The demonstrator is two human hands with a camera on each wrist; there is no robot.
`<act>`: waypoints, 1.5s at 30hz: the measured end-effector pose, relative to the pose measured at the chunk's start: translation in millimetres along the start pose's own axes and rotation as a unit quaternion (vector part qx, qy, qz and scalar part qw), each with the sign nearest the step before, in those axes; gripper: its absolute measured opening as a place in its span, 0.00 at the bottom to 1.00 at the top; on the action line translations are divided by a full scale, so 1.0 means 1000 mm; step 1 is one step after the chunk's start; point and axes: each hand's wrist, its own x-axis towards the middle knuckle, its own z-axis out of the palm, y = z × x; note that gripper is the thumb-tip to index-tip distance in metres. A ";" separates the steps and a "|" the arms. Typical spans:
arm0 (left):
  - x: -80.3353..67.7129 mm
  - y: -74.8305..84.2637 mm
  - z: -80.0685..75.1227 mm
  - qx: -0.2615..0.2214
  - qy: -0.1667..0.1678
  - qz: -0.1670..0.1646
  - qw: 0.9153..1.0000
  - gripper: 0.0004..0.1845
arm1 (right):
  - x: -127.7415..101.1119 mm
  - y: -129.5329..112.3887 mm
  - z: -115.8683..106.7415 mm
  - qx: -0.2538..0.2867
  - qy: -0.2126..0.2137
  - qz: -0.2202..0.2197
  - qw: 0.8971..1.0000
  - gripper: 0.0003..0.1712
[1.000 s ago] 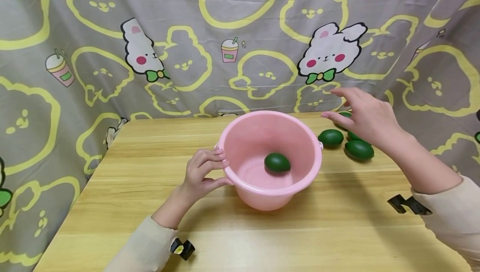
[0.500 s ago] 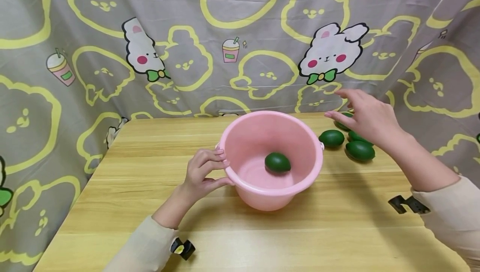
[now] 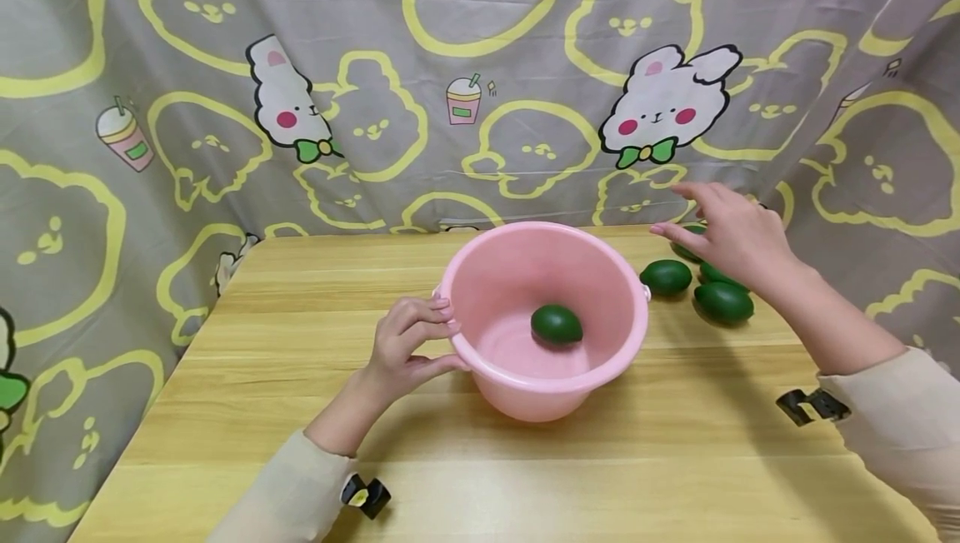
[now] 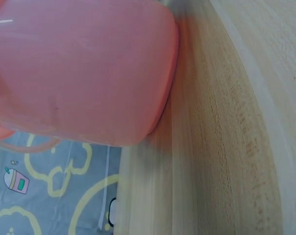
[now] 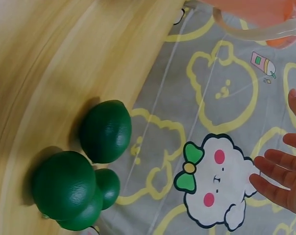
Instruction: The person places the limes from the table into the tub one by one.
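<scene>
A pink bucket (image 3: pixel 542 401) stands upright on the table. My left hand (image 3: pixel 405 341) holds its left rim, fingertips at the edge and thumb stretched along the outside below it. Inside, on the bottom, lies one dark green lime (image 3: pixel 557 325). My right hand (image 3: pixel 738 235) is raised at the right, thumb and fingers spread apart with nothing between them. Below and beside it several more limes (image 3: pixel 723 303) sit grouped on the table, partly hidden by the hand in the head view. The right wrist view shows these limes (image 5: pixel 64 185) well apart from the fingertips.
The wooden table (image 3: pixel 300 293) reaches back to a grey curtain (image 3: pixel 360 18) printed with yellow outlines and rabbits. A pale handle (image 5: pixel 258 32) hangs on the bucket's side in the right wrist view.
My right hand has shifted very slightly to the right, still spread. The left hand, the bucket and the limes stay as they were.
</scene>
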 end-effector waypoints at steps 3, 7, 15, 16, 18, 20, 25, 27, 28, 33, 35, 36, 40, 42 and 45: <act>0.000 0.000 -0.001 0.002 0.001 0.002 1.000 0.23 | 0.001 0.001 0.002 0.002 -0.004 0.006 1.000 0.40; 0.000 0.001 -0.001 0.003 0.004 0.004 1.000 0.24 | 0.002 0.003 0.004 0.002 -0.014 0.016 1.000 0.42; 0.000 -0.001 -0.001 -0.002 -0.005 0.002 1.000 0.23 | 0.001 0.010 0.010 0.010 -0.031 0.039 0.999 0.43; 0.000 -0.001 0.000 -0.002 -0.006 0.002 1.000 0.23 | 0.000 0.011 0.011 0.010 -0.031 0.039 0.999 0.42; 0.000 -0.001 0.000 -0.003 -0.007 0.002 1.000 0.23 | 0.000 0.012 0.013 0.010 -0.028 0.036 0.999 0.41; 0.000 -0.001 0.000 -0.003 -0.008 0.001 1.000 0.23 | 0.000 0.014 0.015 0.009 -0.025 0.032 0.999 0.41; 0.000 -0.001 0.000 -0.001 -0.009 0.000 1.000 0.23 | 0.001 0.016 0.019 0.005 -0.034 0.031 0.999 0.42; 0.000 -0.001 -0.001 0.000 -0.010 -0.001 1.000 0.23 | 0.001 0.017 0.021 0.005 -0.044 0.033 0.998 0.43; 0.000 -0.001 -0.001 0.000 -0.009 -0.002 1.000 0.23 | 0.001 0.017 0.023 0.005 -0.049 0.034 0.998 0.44; 0.000 0.000 -0.001 0.000 -0.010 -0.002 1.000 0.23 | 0.001 0.021 0.026 -0.004 -0.063 0.034 0.997 0.45; 0.000 0.000 -0.001 0.000 -0.011 -0.001 1.000 0.23 | 0.001 0.022 0.026 -0.008 -0.065 0.038 0.997 0.46; 0.001 0.000 -0.001 0.000 -0.011 0.000 1.000 0.23 | 0.001 0.023 0.026 -0.008 -0.066 0.041 0.997 0.46; 0.001 0.000 -0.002 0.001 -0.013 0.000 1.000 0.23 | -0.001 0.027 0.027 -0.007 -0.071 0.055 0.996 0.47; 0.000 0.000 -0.002 0.004 -0.014 -0.003 1.000 0.23 | -0.001 0.028 0.028 -0.006 -0.070 0.055 0.996 0.46; 0.001 0.000 -0.002 0.004 -0.015 -0.005 1.000 0.23 | -0.002 0.031 0.030 -0.003 -0.072 0.057 0.996 0.47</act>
